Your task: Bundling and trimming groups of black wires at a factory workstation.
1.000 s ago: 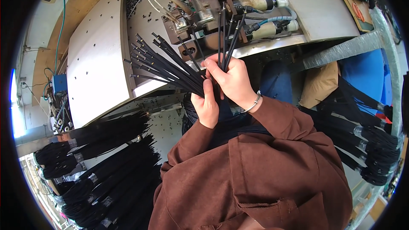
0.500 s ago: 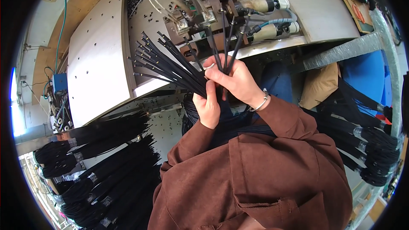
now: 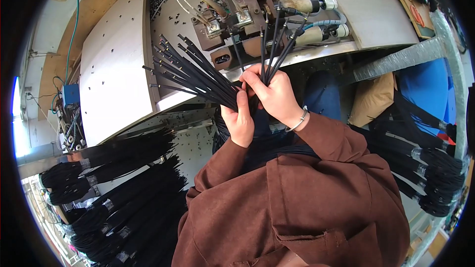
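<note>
My left hand (image 3: 239, 121) is closed around a thick bunch of black cords (image 3: 200, 74), whose tipped ends fan out to the upper left. Close beside it, my right hand (image 3: 277, 96) is closed too, with several black cords (image 3: 273, 49) standing up from its grip. Between the two groups, a single cord (image 3: 238, 52) rises from my right fingertips toward the machine. The fingers of both hands nearly meet, and the lower lengths of the cords are mostly hidden behind them. A metal bracelet (image 3: 303, 117) circles my right wrist.
Just beyond my hands stands a machine (image 3: 232, 29) with cylinders, tubes and metal blocks. Small black bits dot the pale tabletop (image 3: 116, 74). Bundled black cords hang at left (image 3: 133, 212) and right (image 3: 430, 168). A wrapped metal bar (image 3: 396, 59) crosses at right, near a brown paper bag (image 3: 372, 101).
My right hand has shifted slightly, and the cords in it now lean further right, with more showing. The single cord has moved right, apart from the left bunch.
</note>
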Demonstrator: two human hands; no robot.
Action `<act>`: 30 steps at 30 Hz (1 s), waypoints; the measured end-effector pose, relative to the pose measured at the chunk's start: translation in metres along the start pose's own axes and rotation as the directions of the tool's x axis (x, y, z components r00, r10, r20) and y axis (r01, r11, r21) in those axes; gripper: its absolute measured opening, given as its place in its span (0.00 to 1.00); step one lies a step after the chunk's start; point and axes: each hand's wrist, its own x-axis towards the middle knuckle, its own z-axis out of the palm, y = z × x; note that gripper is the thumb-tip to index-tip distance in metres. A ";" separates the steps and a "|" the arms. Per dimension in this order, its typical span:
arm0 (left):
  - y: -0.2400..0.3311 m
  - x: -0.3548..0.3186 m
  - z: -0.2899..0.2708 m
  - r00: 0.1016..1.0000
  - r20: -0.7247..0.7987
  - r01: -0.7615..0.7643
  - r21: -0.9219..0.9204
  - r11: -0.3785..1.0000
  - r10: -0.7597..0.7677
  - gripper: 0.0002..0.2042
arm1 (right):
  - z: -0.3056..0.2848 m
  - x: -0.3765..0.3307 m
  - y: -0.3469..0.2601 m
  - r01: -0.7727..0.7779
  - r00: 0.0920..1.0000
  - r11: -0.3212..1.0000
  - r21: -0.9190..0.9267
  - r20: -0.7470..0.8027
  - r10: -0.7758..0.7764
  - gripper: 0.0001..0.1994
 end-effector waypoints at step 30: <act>-0.012 -0.028 -0.001 0.996 0.088 0.028 0.008 1.000 -0.028 0.11 | -0.001 -0.018 0.023 0.312 0.938 0.939 -0.145 -0.110 -0.329 0.07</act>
